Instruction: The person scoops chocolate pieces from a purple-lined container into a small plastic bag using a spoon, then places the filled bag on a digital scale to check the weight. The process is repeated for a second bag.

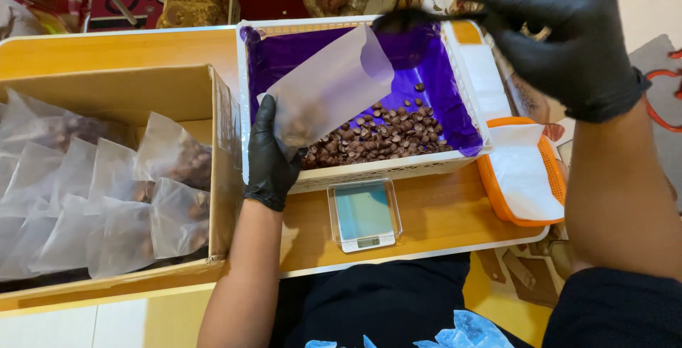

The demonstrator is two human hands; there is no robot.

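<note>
- Left hand, in a black glove, is closed around the lower end of a frosted pouch, thumb on one face and fingers behind; the pouch tilts up to the right with its mouth raised over the basket.
- Right hand, also black-gloved, is pinched shut on the handle of a dark scoop, held just above and beside the pouch's open end.
- Cardboard box stands at the left on the wooden table, packed with filled pouches standing in rows.
- White basket sits just right of the box, lined with purple plastic.
- Orange tray with a white sheet in it lies touching the basket's right corner.
- Small digital scale rests on the table just in front of the basket, near the left wrist.
- Brown chocolate pieces lie heaped at the basket's near end, right beside the left hand; a few already show through the pouch's bottom.
</note>
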